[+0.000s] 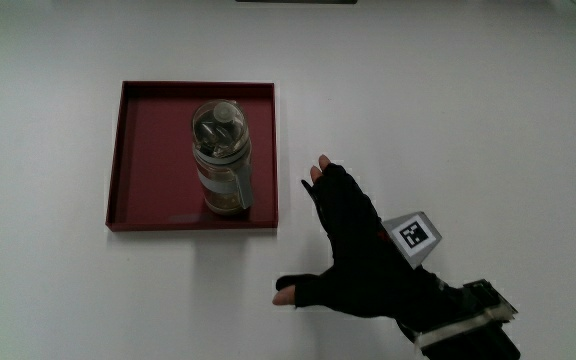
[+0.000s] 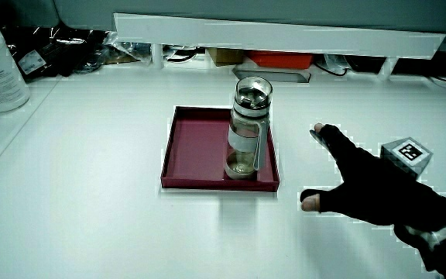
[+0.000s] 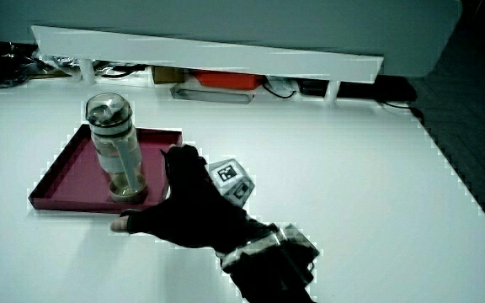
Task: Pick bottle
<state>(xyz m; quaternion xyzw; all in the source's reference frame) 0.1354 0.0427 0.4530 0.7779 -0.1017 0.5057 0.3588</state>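
Main view shows a clear bottle (image 1: 221, 157) with a pale band around its middle standing upright in a shallow dark red tray (image 1: 148, 150) on the white table (image 1: 448, 110). Within the tray, the bottle stands toward the edge closest to the hand (image 1: 363, 250). That gloved hand lies beside the tray, apart from it, thumb spread wide from the fingers, holding nothing. A patterned cube (image 1: 413, 236) sits on its back. In both side views the bottle (image 2: 249, 128) (image 3: 118, 145) is untouched in the tray.
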